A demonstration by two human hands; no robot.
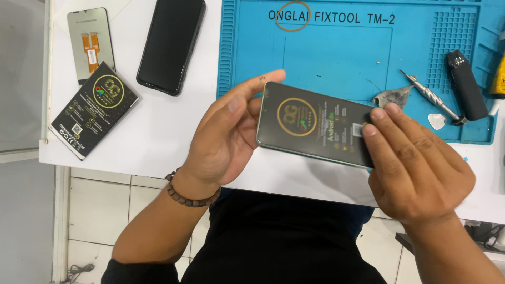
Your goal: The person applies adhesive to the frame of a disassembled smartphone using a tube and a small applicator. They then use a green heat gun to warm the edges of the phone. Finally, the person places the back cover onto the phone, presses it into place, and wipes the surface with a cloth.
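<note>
My left hand (223,139) grips the left end of a dark smartphone (310,123) whose screen carries a black printed film with a gold ring emblem. My right hand (415,168) holds the phone's right end, with two fingertips pressed on the film near its corner. The phone is tilted and held just above the front edge of a blue repair mat (336,58). A beaded bracelet sits on my left wrist.
On the white table (158,142) at left lie a black printed box (93,109), a bare screen panel with an orange flex cable (90,42) and a black phone (171,44). On the mat's right lie a screwdriver (431,97), a black oblong device (465,84), a white pick (436,121) and a grey scrap (393,97).
</note>
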